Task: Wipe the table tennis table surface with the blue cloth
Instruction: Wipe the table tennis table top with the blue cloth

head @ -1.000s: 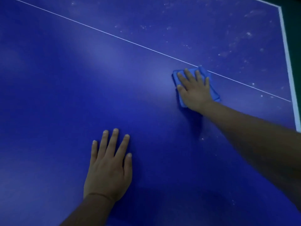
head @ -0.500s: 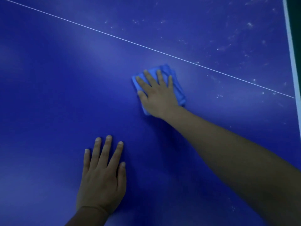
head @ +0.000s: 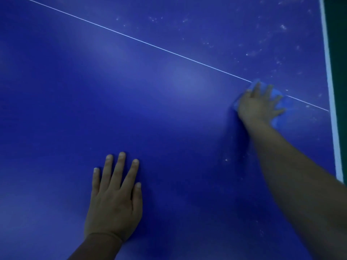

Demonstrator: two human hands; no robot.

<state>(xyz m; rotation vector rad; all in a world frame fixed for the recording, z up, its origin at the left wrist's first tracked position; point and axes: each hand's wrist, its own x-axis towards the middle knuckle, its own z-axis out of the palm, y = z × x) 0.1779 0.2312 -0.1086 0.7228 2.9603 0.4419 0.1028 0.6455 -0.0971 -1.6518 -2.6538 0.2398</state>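
The dark blue table tennis table (head: pixel 169 119) fills the view. My right hand (head: pixel 260 106) lies flat on the folded blue cloth (head: pixel 281 109), pressing it to the surface at the right, right on the thin white centre line (head: pixel 150 45). The hand is blurred and covers most of the cloth; only its edges show around the fingers. My left hand (head: pixel 114 199) rests flat on the table near the bottom, fingers spread, holding nothing.
The table's white edge stripe (head: pixel 331 102) runs down the right side, with dark green floor (head: pixel 339 72) beyond it. White dust specks (head: pixel 251 53) are scattered past the centre line at the upper right, and a few lie near my right forearm.
My right hand swept the cloth left toward the middle, then back right along the centre line close to the table's edge. My left hand stayed planted.
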